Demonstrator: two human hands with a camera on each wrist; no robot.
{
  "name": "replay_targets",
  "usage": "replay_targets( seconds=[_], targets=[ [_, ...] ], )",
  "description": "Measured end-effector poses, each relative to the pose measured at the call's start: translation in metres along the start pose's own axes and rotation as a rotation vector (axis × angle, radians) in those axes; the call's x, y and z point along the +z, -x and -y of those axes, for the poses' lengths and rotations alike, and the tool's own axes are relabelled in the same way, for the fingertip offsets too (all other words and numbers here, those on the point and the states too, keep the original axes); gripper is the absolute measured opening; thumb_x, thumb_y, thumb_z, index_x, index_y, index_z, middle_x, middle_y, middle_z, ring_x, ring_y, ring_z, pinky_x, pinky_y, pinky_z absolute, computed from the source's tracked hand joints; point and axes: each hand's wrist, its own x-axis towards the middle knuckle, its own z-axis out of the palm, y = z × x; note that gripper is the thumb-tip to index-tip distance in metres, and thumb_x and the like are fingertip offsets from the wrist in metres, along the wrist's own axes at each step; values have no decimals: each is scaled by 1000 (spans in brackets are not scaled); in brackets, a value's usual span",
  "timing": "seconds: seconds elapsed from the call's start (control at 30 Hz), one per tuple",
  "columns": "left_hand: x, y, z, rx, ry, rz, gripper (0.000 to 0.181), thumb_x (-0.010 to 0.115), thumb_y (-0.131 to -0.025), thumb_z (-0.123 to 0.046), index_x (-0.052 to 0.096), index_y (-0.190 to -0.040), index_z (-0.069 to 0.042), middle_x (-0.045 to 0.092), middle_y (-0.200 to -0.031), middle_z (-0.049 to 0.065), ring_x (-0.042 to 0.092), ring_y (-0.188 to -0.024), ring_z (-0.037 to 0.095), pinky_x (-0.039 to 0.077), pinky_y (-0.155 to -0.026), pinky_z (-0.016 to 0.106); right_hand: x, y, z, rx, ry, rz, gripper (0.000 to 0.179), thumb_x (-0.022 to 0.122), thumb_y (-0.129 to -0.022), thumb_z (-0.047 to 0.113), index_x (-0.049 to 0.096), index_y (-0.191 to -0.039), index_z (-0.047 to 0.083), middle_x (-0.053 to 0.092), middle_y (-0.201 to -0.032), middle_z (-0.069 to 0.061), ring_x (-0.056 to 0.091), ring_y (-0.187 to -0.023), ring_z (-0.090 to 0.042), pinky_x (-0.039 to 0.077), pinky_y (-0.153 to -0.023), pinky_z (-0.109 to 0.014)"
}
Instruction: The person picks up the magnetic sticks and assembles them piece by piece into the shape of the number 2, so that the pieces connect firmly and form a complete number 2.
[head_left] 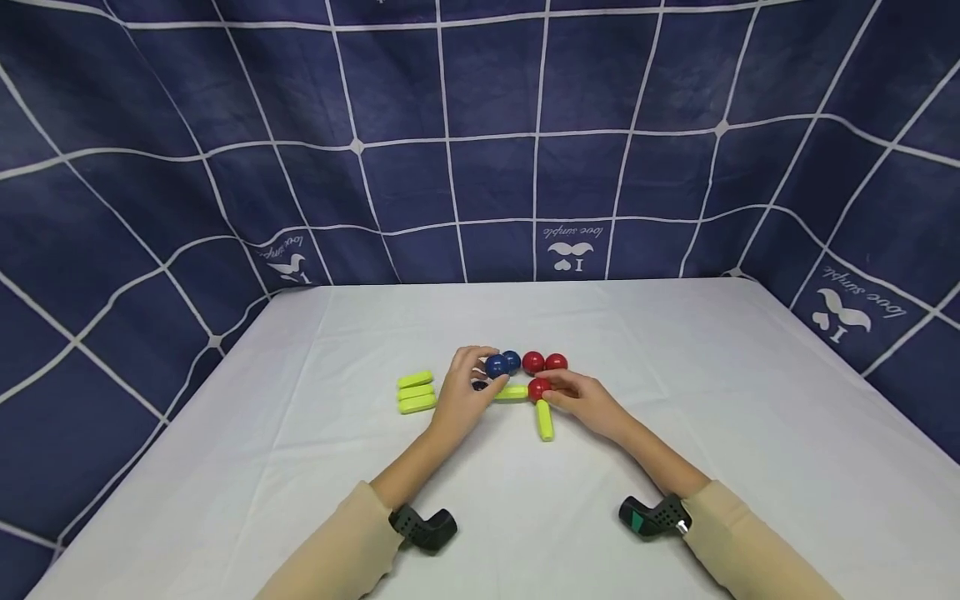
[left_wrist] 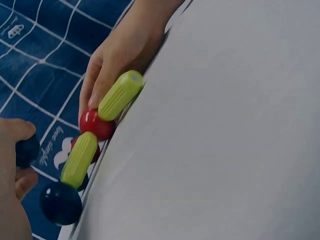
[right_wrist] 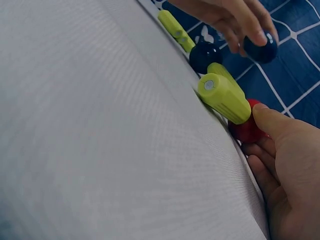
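My left hand (head_left: 462, 392) pinches a glossy blue ball (right_wrist: 261, 48) between thumb and fingers, raised above the table. My right hand (head_left: 588, 402) grips a red ball (head_left: 537, 389) at its side, thumb against it in the right wrist view. Two yellow-green rods meet this red ball: one rod (head_left: 544, 421) points toward me, the other rod (head_left: 513, 392) runs left to a dark blue ball (left_wrist: 61, 203). In the head view my left hand partly hides that blue ball.
Left of my left hand lie several loose yellow-green rods (head_left: 416, 392). Behind the joined pieces sit another blue ball (head_left: 513, 360) and two red balls (head_left: 533, 362). A white cloth covers the table (head_left: 480, 517); a blue checked curtain (head_left: 487, 179) stands behind it.
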Motion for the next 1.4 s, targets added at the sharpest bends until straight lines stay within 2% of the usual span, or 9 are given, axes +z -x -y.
replay_targets(
  seconds=[0.17, 0.33, 0.43, 0.53, 0.67, 0.73, 0.93, 1.1, 1.4],
  targets=[
    [5, 17, -11, 7, 84, 102, 38, 66, -83, -15, 48, -115, -6, 53, -113, 9, 58, -97, 21, 48, -86, 33, 2, 0, 1, -16, -13, 13, 37, 53, -91, 15, 50, -125, -1, 57, -121, -20, 57, -109, -32, 46, -91, -42],
    [9, 34, -17, -59, 168, 238, 40, 64, -84, -14, 45, -118, -5, 51, -119, 11, 58, -106, 22, 46, -92, 28, 1, 0, 2, -13, -12, 7, 38, 53, -91, 15, 50, -125, -2, 57, -120, -20, 57, -108, -32, 47, -91, -42],
    [10, 40, -18, -69, 137, 275, 39, 65, -82, -15, 49, -117, -5, 52, -119, 8, 57, -105, 20, 47, -90, 25, 0, 1, 2, -6, -12, 5, 38, 53, -92, 15, 50, -125, -2, 58, -120, -20, 57, -107, -31, 47, -90, -41],
    [10, 43, -18, -35, 52, 283, 34, 67, -80, -16, 55, -111, -6, 57, -107, 6, 57, -92, 15, 48, -80, 23, 0, 1, 0, -13, -10, 9, 38, 52, -92, 14, 49, -125, -3, 57, -120, -20, 57, -107, -31, 47, -90, -40],
    [10, 43, -20, -63, -18, 342, 30, 68, -78, -18, 59, -105, -10, 61, -91, 2, 53, -78, 11, 45, -70, 21, 3, -5, -14, -18, -18, 9, 39, 53, -91, 15, 49, -126, -2, 57, -121, -20, 57, -107, -30, 47, -90, -39],
    [10, 43, -21, -105, -17, 392, 27, 69, -77, -17, 59, -102, -12, 62, -91, 0, 55, -80, 10, 46, -72, 21, 4, -9, -24, -15, -27, 8, 39, 54, -91, 17, 49, -126, 1, 57, -121, -18, 57, -107, -29, 47, -90, -38],
    [11, 42, -23, -130, -2, 482, 25, 70, -76, -15, 55, -96, -13, 58, -98, -2, 57, -89, 10, 48, -80, 21, 5, -14, -37, -16, -31, 2, 40, 56, -90, 25, 52, -125, 7, 59, -119, -13, 58, -105, -23, 48, -89, -34],
    [14, 44, -29, -117, -14, 480, 25, 74, -74, -22, 55, -87, -12, 56, -87, -5, 53, -79, 6, 45, -72, 18, 3, -14, -35, -13, -31, -16, 39, 56, -90, 27, 54, -123, 8, 61, -116, -12, 59, -104, -24, 48, -89, -38],
    [27, 51, -37, -36, -139, 359, 28, 74, -75, -28, 51, -80, -12, 50, -76, -4, 45, -66, 3, 40, -58, 15, 4, -15, -36, 6, -35, -23, 39, 57, -89, 28, 54, -123, 8, 61, -117, -12, 59, -105, -23, 47, -91, -39]
  ],
)
